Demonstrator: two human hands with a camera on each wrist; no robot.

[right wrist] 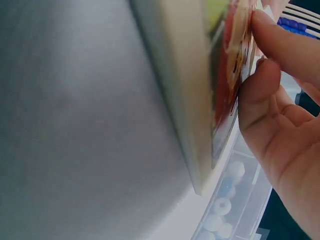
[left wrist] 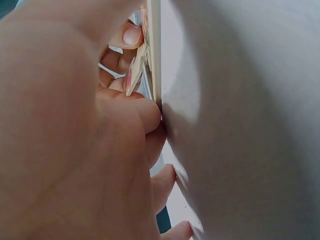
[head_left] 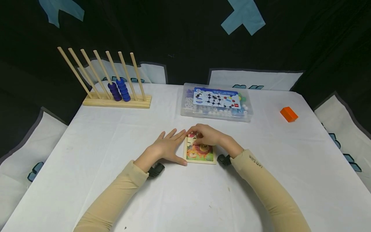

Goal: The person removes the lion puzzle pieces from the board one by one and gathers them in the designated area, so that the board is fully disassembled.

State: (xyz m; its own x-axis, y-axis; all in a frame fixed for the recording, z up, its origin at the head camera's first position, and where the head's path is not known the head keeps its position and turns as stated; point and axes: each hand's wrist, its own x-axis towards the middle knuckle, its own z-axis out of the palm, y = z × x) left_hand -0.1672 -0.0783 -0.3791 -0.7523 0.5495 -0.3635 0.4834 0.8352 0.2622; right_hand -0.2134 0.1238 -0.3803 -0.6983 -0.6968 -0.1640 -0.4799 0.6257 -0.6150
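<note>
A small wooden picture puzzle [head_left: 200, 158] with a pale frame and a cartoon animal picture lies on the white table. My left hand [head_left: 166, 150] rests flat at the puzzle's left side, fingers spread, thumb near the lower left corner. Over the upper part of the board, my right hand [head_left: 209, 135] bends its fingers and pinches a puzzle piece [left wrist: 134, 76] at the top left. That piece stands tilted up from the board in the left wrist view. The right hand's thumb [right wrist: 261, 87] is close to the picture surface; the fingers partly cover the upper picture.
Behind the puzzle stands a clear plastic box [head_left: 215, 112] of molecule model parts. A wooden peg rack [head_left: 116, 102] with purple and blue rings is at the back left. An orange block [head_left: 289, 114] lies at the right. Black curtain [head_left: 174, 38] hangs behind the table.
</note>
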